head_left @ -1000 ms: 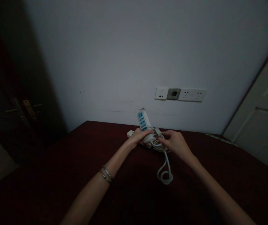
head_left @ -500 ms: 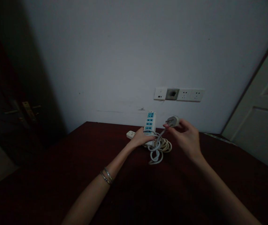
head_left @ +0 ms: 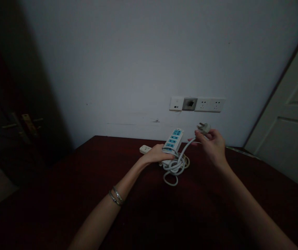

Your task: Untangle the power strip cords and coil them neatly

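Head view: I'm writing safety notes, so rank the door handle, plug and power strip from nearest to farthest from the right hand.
1. Plug: in the right hand.
2. Power strip: to its left, in the left hand.
3. Door handle: far left.

Dim room. Left hand [head_left: 156, 153] grips the lower end of a white power strip [head_left: 175, 137] with blue outlet faces, held at a slant, thumb across the front. Grey-white cord [head_left: 186, 148] loops round that end, tangled below, and runs up to a pronged plug [head_left: 204, 128] in the right hand [head_left: 215, 146]; prongs face left, clear of the strip. Beige cable [head_left: 187, 162] coiled just behind the tangle. Smaller white socket block [head_left: 145, 149] on the dark red desk [head_left: 128, 187], left of the left hand. Two silver bracelets [head_left: 118, 195] on left forearm. Wall [head_left: 138, 69] beyond: socket plates [head_left: 209, 105] in a row, right of centre. Pale panelled door [head_left: 295, 132] far right.
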`<state>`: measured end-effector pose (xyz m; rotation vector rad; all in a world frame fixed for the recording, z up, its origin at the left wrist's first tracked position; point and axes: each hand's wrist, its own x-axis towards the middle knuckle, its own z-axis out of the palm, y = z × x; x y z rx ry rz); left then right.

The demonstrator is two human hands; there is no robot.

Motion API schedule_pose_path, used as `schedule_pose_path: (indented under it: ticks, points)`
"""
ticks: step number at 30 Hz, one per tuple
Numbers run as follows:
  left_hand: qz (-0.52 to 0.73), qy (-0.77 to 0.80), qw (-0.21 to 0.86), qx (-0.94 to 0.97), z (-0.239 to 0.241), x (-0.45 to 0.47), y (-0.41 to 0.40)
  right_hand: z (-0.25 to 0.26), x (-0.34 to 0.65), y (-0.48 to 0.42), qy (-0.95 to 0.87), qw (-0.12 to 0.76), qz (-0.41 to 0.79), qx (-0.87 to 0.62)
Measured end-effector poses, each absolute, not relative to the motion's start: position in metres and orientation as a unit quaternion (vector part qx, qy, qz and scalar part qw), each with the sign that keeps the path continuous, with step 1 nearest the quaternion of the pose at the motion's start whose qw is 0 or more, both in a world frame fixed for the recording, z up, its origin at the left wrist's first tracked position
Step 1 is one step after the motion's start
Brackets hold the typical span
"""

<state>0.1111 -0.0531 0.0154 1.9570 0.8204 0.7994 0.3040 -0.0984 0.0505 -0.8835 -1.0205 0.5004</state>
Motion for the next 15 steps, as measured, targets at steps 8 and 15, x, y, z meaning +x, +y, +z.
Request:
schedule_pose_path:
  ticks: [8, 15]
  points:
    - [0.316, 0.375, 0.335, 0.805, 0.018, 0.116, -0.054, 0.070, 0.298, -0.119, -0.454, 0.786, 0.228, -0.353]
    - [0.354, 0.379, 0.371, 0.770, 0.021, 0.116, -0.052, 0.086, 0.268, -0.155, -0.483, 0.798, 0.157, -0.323]
